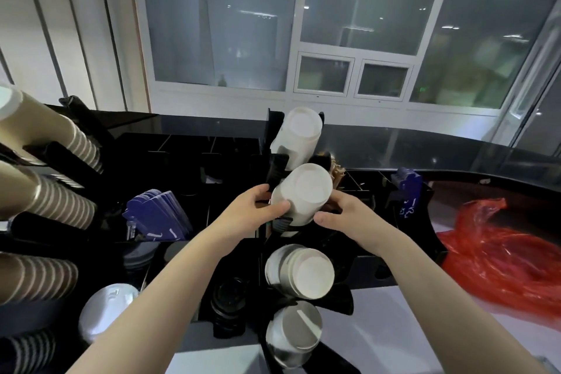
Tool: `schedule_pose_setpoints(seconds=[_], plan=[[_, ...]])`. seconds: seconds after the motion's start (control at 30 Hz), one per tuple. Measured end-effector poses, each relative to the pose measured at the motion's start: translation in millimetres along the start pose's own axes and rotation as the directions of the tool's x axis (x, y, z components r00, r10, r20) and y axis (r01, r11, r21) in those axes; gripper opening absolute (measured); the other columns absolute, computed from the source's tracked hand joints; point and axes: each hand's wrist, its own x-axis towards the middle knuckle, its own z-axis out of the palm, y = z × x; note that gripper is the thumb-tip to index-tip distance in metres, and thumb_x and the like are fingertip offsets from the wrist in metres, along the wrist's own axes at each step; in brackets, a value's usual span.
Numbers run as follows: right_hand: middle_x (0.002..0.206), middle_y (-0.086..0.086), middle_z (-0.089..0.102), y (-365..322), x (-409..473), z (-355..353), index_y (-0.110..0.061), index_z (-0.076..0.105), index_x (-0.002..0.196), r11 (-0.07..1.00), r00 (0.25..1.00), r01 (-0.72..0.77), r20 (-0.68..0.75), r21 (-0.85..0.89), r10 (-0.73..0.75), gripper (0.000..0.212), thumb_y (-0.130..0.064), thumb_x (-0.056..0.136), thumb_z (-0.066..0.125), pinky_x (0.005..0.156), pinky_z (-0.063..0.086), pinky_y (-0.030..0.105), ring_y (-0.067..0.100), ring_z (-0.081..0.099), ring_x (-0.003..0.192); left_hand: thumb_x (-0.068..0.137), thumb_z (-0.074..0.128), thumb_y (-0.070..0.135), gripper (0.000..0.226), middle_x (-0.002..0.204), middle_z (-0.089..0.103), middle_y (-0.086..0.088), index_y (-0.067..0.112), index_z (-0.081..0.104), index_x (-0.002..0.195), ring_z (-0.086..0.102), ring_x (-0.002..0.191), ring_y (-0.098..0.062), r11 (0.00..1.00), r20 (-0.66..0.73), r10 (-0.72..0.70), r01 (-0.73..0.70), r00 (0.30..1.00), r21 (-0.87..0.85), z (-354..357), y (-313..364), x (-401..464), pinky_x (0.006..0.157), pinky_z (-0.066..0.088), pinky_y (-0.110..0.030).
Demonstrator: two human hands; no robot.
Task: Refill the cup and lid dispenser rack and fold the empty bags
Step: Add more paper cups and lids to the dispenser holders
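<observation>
As both hands clasp | white cup stack between left hand and right hand

Left hand and right hand grip white cup stack.

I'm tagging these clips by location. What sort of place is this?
Most likely a café or self-serve drinks counter. A black dispenser rack holds white cup stacks, ribbed paper cups jut from the left, and blue cup sleeves sit in compartments on a dark counter.

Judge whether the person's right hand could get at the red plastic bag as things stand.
Probably not at once: the right hand grips the white cup stack. Once freed, nothing lies between it and the red bag.
</observation>
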Motion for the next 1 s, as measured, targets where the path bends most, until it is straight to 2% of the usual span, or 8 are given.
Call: schedule_pose_setpoints(seconds=[0.17, 0.27, 0.4, 0.47, 0.6, 0.73, 0.8, 1.0], plan=[[0.1, -0.041, 0.061, 2.6, 8.0, 7.1, -0.051, 0.061, 0.095, 0.999, 0.996, -0.023, -0.081, -0.031, 0.02, 0.036, -0.071, 0.067, 0.052, 0.076, 0.04, 0.002, -0.021, 0.053, 0.099, 0.063, 0.071, 0.061, 0.065, 0.108, 0.071, 0.01, 0.023, 0.066, 0.115, 0.064, 0.104, -0.003, 0.999, 0.127, -0.048, 0.046, 0.991, 0.02, -3.1, -0.7, 6.0, 0.102, 0.044, -0.031], [0.099, -0.038, 0.063, 6.0, 10.6, 6.4, -0.051, 0.061, 0.093, 0.998, 0.994, -0.031, -0.102, -0.051, 0.026, 0.043, -0.078, 0.063, 0.049, 0.079, 0.038, 0.009, -0.018, 0.054, 0.1, 0.068, 0.072, 0.051, 0.052, 0.103, 0.073, 0.007, 0.019, 0.069, 0.109, 0.066, 0.1, -0.006, 0.998, 0.112, -0.064, 0.063, 0.992, 0.011, -2.9, 0.6, 8.6, 0.099, 0.046, -0.029], [0.107, -0.023, 0.066, 0.4, 10.5, 4.2, -0.042, 0.061, 0.101, 0.999, 0.996, -0.009, -0.085, -0.042, 0.005, 0.043, -0.068, 0.067, 0.057, 0.083, 0.042, 0.015, -0.007, 0.057, 0.104, 0.076, 0.077, 0.038, 0.035, 0.091, 0.075, 0.006, 0.015, 0.07, 0.101, 0.068, 0.087, -0.005, 0.993, 0.123, -0.115, 0.118, 0.986, -0.012, -6.1, 3.1, 10.2, 0.081, 0.051, -0.019], [0.109, -0.022, 0.065, -4.0, 9.3, 3.9, -0.042, 0.059, 0.105, 1.0, 0.996, 0.006, -0.084, -0.008, -0.006, 0.039, -0.058, 0.07, 0.062, 0.079, 0.044, 0.011, -0.008, 0.059, 0.101, 0.071, 0.077, 0.035, 0.042, 0.083, 0.074, 0.005, 0.008, 0.068, 0.102, 0.068, 0.079, -0.004, 0.982, 0.157, -0.137, 0.155, 0.978, -0.109, -7.6, 5.9, 9.3, 0.074, 0.05, -0.016], [0.115, -0.017, 0.062, -7.6, 10.1, 6.5, -0.047, 0.056, 0.107, 0.998, 0.991, 0.059, -0.118, 0.033, -0.055, 0.035, -0.045, 0.076, 0.071, 0.081, 0.045, 0.015, -0.006, 0.059, 0.102, 0.059, 0.078, 0.034, 0.065, 0.096, 0.067, -0.008, -0.002, 0.064, 0.112, 0.055, 0.093, -0.021, 0.949, 0.148, -0.172, 0.204, 0.974, -0.241, -9.8, 6.8, 6.0, 0.096, 0.046, -0.033], [0.112, -0.008, 0.062, -9.6, 11.4, 9.6, -0.042, 0.054, 0.111, 0.997, 0.987, 0.061, -0.151, 0.049, -0.053, 0.059, -0.065, 0.058, 0.066, 0.09, 0.046, 0.026, 0.004, 0.058, 0.104, 0.056, 0.079, 0.041, 0.077, 0.105, 0.064, -0.015, -0.005, 0.062, 0.115, 0.051, 0.097, -0.025, 0.944, 0.163, -0.185, 0.221, 0.969, -0.246, -9.8, 9.9, 3.8, 0.104, 0.042, -0.039], [0.112, -0.007, 0.061, -10.2, 11.9, 10.2, -0.043, 0.052, 0.107, 0.997, 0.986, 0.054, -0.16, 0.05, -0.045, 0.06, -0.07, 0.055, 0.062, 0.092, 0.046, 0.032, 0.007, 0.058, 0.104, 0.053, 0.077, 0.049, 0.084, 0.109, 0.065, -0.016, -0.005, 0.063, 0.115, 0.053, 0.098, -0.025, 0.943, 0.175, -0.193, 0.232, 0.965, -0.237, -10.3, 13.4, 4.2, 0.104, 0.042, -0.038], [0.114, -0.007, 0.062, -14.0, 10.7, 6.9, -0.036, 0.054, 0.113, 0.989, 0.984, 0.08, -0.169, 0.127, -0.058, 0.067, -0.072, 0.058, 0.06, 0.089, 0.044, 0.031, 0.01, 0.058, 0.107, 0.063, 0.066, 0.06, 0.082, 0.085, 0.059, -0.009, -0.007, 0.065, 0.111, 0.055, 0.087, -0.024, 0.869, 0.146, -0.277, 0.313, 0.95, -0.383, -12.8, 17.8, 7.0, 0.093, 0.045, -0.035]])
